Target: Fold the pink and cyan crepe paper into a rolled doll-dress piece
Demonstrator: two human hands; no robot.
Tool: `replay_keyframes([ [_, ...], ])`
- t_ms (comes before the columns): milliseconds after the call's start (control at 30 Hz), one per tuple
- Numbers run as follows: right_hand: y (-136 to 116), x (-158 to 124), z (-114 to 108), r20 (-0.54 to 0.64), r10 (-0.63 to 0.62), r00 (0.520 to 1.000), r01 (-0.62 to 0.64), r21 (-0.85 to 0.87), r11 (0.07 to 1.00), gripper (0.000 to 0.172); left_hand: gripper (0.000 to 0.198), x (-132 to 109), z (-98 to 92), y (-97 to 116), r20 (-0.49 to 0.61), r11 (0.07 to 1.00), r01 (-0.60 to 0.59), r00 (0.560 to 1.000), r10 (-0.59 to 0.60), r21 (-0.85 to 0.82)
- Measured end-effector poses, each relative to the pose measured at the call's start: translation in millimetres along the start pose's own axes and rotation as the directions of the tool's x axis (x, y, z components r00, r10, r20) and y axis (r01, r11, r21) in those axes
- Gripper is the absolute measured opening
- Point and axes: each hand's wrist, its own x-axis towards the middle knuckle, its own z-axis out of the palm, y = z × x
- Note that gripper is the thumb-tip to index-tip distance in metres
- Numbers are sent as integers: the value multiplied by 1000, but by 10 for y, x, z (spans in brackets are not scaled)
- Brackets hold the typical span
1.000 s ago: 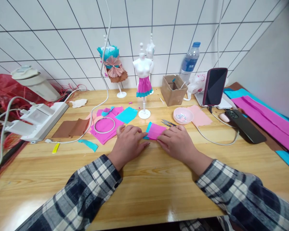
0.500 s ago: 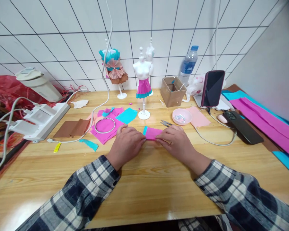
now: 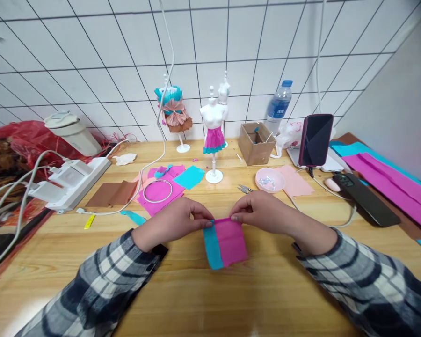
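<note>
A piece of magenta crepe paper [image 3: 231, 244] with a blue strip along its left side hangs between my hands, above the table. My left hand [image 3: 180, 216] pinches its upper left corner, at the blue part. My right hand [image 3: 263, 210] is closed on the upper right corner, thumb against fingers. Along the top edge the paper looks folded or gathered. Just beyond my right hand lie small scissors [image 3: 244, 189], partly hidden by it. Behind the hands stands a small white dress form [image 3: 213, 115] wearing a magenta skirt [image 3: 214, 139] with a blue hem.
Left of centre lie magenta sheets, a blue sheet [image 3: 189, 177] and a metal ring [image 3: 157, 191]. A pink bowl [image 3: 270, 180], a cardboard box [image 3: 256, 145] and phones are at the right. A white cable [image 3: 168, 70] hangs down past a decorated form [image 3: 174, 111]. A power strip [image 3: 80, 185] is at left.
The paper has been lifted nearer me and now hangs down, showing a larger face. Both hands have risen with it, still pinching its edge. The camera view has shifted slightly.
</note>
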Motion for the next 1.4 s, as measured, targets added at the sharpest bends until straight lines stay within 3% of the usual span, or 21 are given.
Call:
replay_keyframes([
  [67, 123, 100, 50, 6, 40, 999, -41, 27, 999, 20, 24, 106, 63, -88, 11, 1000, 12, 1000, -12, 6],
  [233, 332, 226, 182, -150, 45, 988, -54, -55, 997, 29, 25, 272, 139, -204, -14, 994, 25, 1000, -24, 110],
  [467, 427, 328, 271, -161, 59, 985, -73, -84, 994, 17, 23, 362, 165, -275, -46, 968, -75, 995, 88, 240],
  [700, 443, 322, 283, -192, 10, 981, -35, -124, 992, 12, 21, 370, 178, -320, -71, 961, -88, 991, 111, 264],
  [933, 485, 266, 358, -261, -155, 953, 82, -271, 959, 12, 16, 356, 209, -300, -122, 936, -183, 966, 228, 300],
  [1267, 503, 205, 398, -287, -135, 948, 55, -271, 961, 12, 14, 307, 236, -310, -114, 904, -187, 962, 248, 384],
  [1400, 459, 142, 427, -303, -188, 934, 49, -412, 910, 11, 19, 254, 241, -276, -114, 856, -205, 950, 291, 475],
])
